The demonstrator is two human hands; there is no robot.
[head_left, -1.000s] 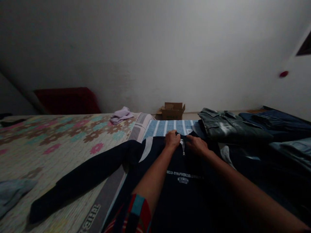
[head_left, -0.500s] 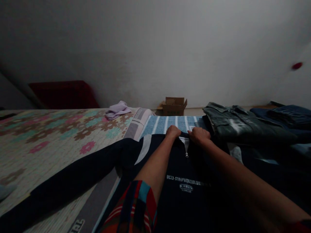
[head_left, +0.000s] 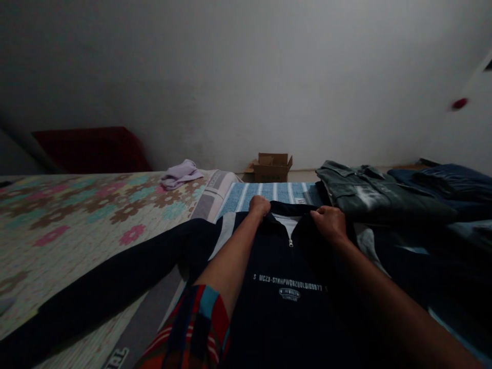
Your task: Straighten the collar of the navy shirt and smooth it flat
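A dark navy zip-neck sweatshirt (head_left: 284, 323) lies spread front side up, with pale lettering across its chest and grey shoulder stripes. Its left-hand sleeve stretches out toward the lower left. My left hand (head_left: 260, 206) is closed on the left side of the collar. Gripping the other side of the collar is my right hand (head_left: 329, 222), fingers pinched on the cloth. Between them the collar stands apart, showing a pale lining above the zip pull (head_left: 291, 243). The sweatshirt's lower part runs out of view, and its right side is too dark to make out well.
Beneath the collar lies a blue striped cloth (head_left: 246, 195). A folded grey-green denim jacket (head_left: 378, 192) and dark jeans (head_left: 457, 182) are at right. On the flowered bedspread (head_left: 96, 220) rests a lilac cloth (head_left: 180, 174). An opened cardboard box (head_left: 272, 168) stands by the wall.
My hands have moved apart, left hand leftward and right hand rightward, drawing the collar wider. More of the pale lining and chest lettering shows. The view has shifted slightly.
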